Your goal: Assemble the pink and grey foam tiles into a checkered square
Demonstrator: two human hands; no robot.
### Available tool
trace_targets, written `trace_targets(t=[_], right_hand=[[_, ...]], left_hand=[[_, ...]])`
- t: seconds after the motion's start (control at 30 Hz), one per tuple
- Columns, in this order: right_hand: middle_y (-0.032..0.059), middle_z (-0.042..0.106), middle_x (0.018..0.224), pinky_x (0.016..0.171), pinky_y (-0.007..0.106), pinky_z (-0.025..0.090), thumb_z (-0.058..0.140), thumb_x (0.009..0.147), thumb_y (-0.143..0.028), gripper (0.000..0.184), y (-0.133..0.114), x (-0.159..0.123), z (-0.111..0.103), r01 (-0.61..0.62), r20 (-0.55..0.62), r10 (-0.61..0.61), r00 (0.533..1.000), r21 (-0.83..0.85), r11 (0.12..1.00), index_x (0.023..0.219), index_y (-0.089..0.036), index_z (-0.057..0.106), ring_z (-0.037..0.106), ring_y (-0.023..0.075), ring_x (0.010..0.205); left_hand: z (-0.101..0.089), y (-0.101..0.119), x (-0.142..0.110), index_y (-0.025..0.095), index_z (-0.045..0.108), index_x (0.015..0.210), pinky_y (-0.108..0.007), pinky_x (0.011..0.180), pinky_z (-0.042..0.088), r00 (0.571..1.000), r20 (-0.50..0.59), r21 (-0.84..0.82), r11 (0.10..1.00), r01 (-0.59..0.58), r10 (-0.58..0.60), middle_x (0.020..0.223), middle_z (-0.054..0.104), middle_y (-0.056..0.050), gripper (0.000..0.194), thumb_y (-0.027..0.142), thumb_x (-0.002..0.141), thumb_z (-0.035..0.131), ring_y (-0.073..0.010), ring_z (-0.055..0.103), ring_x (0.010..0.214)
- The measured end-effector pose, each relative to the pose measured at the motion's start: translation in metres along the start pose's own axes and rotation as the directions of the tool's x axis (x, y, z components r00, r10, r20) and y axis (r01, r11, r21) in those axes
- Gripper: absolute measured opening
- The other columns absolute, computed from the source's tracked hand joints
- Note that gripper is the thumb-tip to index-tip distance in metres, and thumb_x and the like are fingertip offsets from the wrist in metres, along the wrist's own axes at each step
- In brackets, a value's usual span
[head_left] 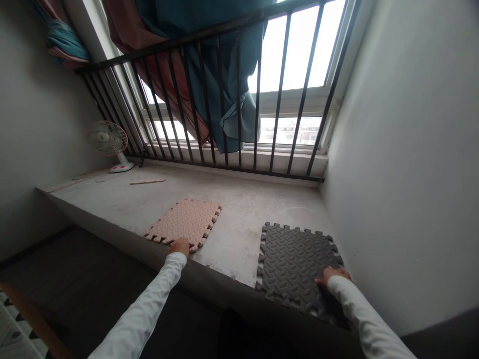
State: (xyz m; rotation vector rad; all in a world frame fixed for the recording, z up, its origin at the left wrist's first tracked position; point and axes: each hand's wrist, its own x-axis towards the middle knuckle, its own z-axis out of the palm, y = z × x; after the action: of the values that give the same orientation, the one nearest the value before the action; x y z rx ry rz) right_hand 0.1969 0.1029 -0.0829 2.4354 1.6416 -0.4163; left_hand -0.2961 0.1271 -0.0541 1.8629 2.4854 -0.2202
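Two foam puzzle mats lie on a wide concrete window ledge (239,219). The pink mat (185,223) is on the left, the dark grey mat (295,262) on the right near the wall. My left hand (178,246) rests on the near edge of the pink mat, fingers curled over its rim. My right hand (331,275) lies on the near right part of the grey mat, fingers pressed down on it. Both arms wear white sleeves.
A small white fan (108,142) stands at the ledge's far left, with a thin stick (147,182) lying near it. A black metal railing (224,114) runs in front of the window, with teal and red curtains (209,65) hanging behind it. A white wall (404,164) bounds the right.
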Motion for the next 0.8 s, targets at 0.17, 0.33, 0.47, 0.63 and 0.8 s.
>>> trace_targets(t=[0.17,0.33,0.47,0.63,0.8], right_hand=[[0.0165,0.026,0.135,0.097,0.042,0.025,0.036,0.073,-0.052,0.067,0.013,-0.027,0.027,-0.056,-0.103,0.045,0.994,-0.109,0.992,0.128,-0.014,0.030,0.024,0.0257,0.124],[0.0166,0.035,0.130,0.096,0.041,0.027,0.035,0.073,-0.052,0.066,0.022,-0.039,0.035,-0.085,-0.156,0.079,0.985,-0.034,0.996,0.125,-0.012,0.034,0.030,0.0275,0.120],[0.0175,0.039,0.126,0.096,0.040,0.028,0.049,0.063,-0.052,0.077,0.026,-0.035,0.018,-0.020,-0.042,0.019,0.999,-0.014,1.000,0.126,-0.011,0.032,0.033,0.0292,0.118],[0.0141,0.051,0.116,0.093,0.032,0.032,0.064,0.049,-0.030,0.073,0.030,-0.041,0.001,0.013,0.031,-0.015,0.999,0.084,0.996,0.117,-0.014,0.044,0.042,0.0262,0.112],[0.0124,0.053,0.111,0.084,0.036,0.040,0.063,0.046,-0.020,0.066,0.029,-0.066,0.003,-0.049,-0.011,0.052,0.999,0.176,0.983,0.111,-0.020,0.049,0.048,0.0280,0.105]], left_hand=[[0.001,-0.005,0.001,0.018,0.060,0.091,-0.027,0.073,0.040,1.000,0.002,-0.025,0.999,0.020,-0.020,0.101,0.058,-0.010,0.027,0.020,0.078,0.037,-0.0202,0.051,0.097],[-0.001,-0.004,-0.004,0.018,0.061,0.091,-0.029,0.074,0.040,0.999,-0.021,-0.063,0.997,0.040,-0.041,0.105,0.056,-0.010,0.029,0.018,0.078,0.035,-0.0216,0.048,0.100],[-0.002,0.003,-0.026,0.018,0.058,0.099,-0.031,0.083,0.038,0.987,-0.159,-0.131,0.991,0.017,-0.038,0.109,0.053,-0.010,0.034,0.015,0.075,0.034,-0.0229,0.043,0.103],[0.025,0.019,-0.094,0.020,0.058,0.101,-0.029,0.093,0.034,0.936,-0.336,-0.373,0.898,-0.233,0.103,0.106,0.056,-0.007,0.036,0.015,0.072,0.036,-0.0192,0.046,0.101],[0.077,0.047,-0.183,0.026,0.061,0.092,-0.028,0.087,0.041,0.950,-0.250,-0.693,0.651,-0.310,0.187,0.097,0.061,-0.004,0.030,0.022,0.071,0.040,-0.0172,0.053,0.094]])
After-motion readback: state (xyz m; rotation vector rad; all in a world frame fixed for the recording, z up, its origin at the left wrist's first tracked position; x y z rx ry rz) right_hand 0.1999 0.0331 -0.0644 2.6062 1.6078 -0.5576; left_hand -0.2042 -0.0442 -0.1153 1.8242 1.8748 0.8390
